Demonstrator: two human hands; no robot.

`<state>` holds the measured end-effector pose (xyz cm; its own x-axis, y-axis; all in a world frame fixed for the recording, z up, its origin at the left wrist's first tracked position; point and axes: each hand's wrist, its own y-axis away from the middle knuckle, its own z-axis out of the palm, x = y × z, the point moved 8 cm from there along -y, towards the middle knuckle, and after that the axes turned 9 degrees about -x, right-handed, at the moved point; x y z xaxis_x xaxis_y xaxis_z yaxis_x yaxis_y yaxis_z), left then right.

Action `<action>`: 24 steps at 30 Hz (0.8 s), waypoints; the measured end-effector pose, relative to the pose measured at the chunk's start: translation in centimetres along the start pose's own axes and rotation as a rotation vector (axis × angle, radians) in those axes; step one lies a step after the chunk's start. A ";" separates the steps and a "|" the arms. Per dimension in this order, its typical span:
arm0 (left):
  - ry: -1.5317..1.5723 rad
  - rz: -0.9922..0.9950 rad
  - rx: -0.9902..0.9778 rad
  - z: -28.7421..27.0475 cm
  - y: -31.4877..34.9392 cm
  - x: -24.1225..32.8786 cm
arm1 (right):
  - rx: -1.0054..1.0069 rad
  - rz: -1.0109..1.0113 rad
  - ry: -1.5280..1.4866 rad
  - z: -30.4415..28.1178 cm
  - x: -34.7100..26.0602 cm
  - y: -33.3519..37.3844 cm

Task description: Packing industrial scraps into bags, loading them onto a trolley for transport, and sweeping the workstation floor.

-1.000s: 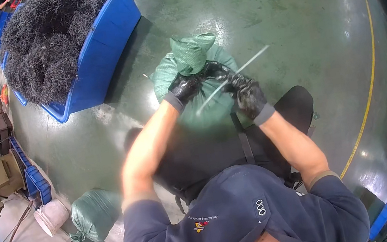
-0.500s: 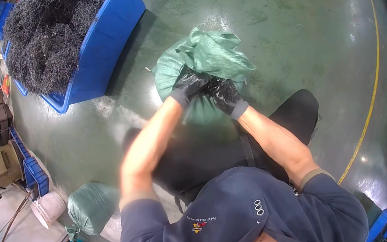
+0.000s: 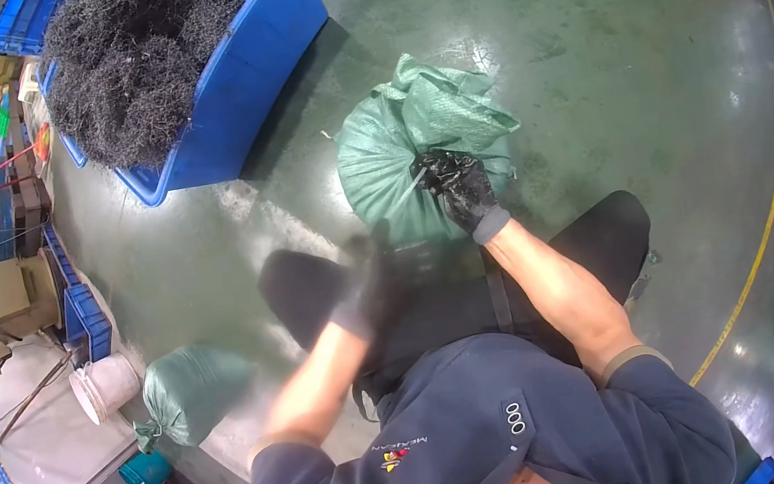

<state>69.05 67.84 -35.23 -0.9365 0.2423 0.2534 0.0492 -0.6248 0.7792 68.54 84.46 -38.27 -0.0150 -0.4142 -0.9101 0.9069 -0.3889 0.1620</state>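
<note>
A green woven sack (image 3: 377, 164) stands on the floor before my knees, its top bunched together and the loose mouth flopping over to the far right. My right hand (image 3: 459, 182), in a black glove with a grey cuff, is closed round the gathered neck of the sack. A thin pale strip (image 3: 420, 177) sticks out beside its fingers; whether it is string or a plastic tie I cannot make out. My left hand (image 3: 368, 280), gloved as well, is above my lap, apart from the sack. Motion smears its fingers, so what it holds, if anything, is hidden.
A blue bin (image 3: 253, 66) heaped with tangled dark metal shavings (image 3: 139, 70) stands at the far left. Left of me are a second tied green sack (image 3: 191, 395), a whitish bucket (image 3: 104, 388) and a teal bucket (image 3: 145, 475). A yellow floor line (image 3: 772, 191) curves along the right.
My left hand has let go of the sack's neck and drawn back toward my lap. The right hand stays on the neck. The whole view has shifted slightly.
</note>
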 end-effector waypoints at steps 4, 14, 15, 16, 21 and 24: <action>-0.102 0.413 -0.223 -3.0 -3.9 0.5 | -0.042 -0.178 0.306 0.5 -1.2 0.0; 0.183 0.331 -0.004 -6.5 -11.2 4.7 | -0.184 -0.030 0.318 -0.9 1.6 -0.6; 0.157 0.307 0.031 -6.9 -11.0 5.0 | -0.276 -0.013 0.482 -0.7 1.3 -0.5; 0.131 0.283 0.065 -7.3 -10.9 5.1 | -0.278 -0.013 0.478 -0.8 1.0 -0.4; -0.862 0.483 -0.120 -2.3 -9.9 13.2 | -0.272 0.038 0.337 -3.0 2.5 -0.6; -1.135 0.614 -0.528 1.4 -11.4 17.5 | -0.499 -0.158 1.207 -0.6 -0.2 -0.8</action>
<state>52.56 80.25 -38.83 -0.0108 0.1341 0.9909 -0.0284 -0.9906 0.1338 68.09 85.32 -38.46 0.0125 0.6997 -0.7143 0.9910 0.0864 0.1020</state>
